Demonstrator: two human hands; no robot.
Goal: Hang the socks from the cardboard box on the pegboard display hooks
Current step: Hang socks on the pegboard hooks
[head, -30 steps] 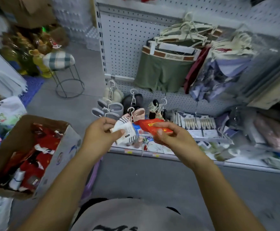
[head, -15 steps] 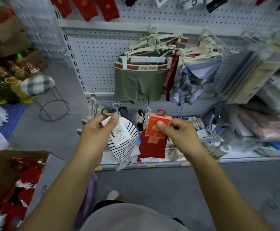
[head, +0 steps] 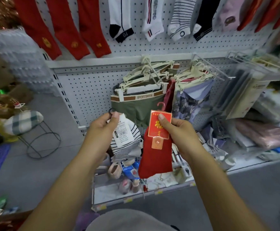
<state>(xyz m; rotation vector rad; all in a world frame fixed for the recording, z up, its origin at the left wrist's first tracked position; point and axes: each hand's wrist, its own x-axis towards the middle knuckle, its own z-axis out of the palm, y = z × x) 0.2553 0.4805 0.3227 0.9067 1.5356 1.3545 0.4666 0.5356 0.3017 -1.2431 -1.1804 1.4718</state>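
My left hand [head: 102, 129] pinches the top of a white sock pair with thin black stripes [head: 127, 144]; its paper label and small dark hook stick up at my thumb. My right hand [head: 179, 130] grips the red card label of a red sock pair [head: 156, 157], which hangs below with a pink hook on top. Both pairs hang in front of the white pegboard [head: 89, 90]. Red socks [head: 64, 29] and white and striped socks [head: 152, 19] hang along its top row. Only a corner of the cardboard box [head: 4, 220] shows at the bottom left.
Green briefs on cream hangers [head: 139, 104] and patterned briefs [head: 192, 100] hang behind my hands. The low shelf [head: 136, 195] holds small sock packs. Packaged goods [head: 269, 130] fill the right side. A wire stool with a checked cushion [head: 26, 124] stands at the left.
The view has tilted up, so the top sock row shows and the box has nearly left the frame. Both hands have risen with their socks, which now hang unfolded.
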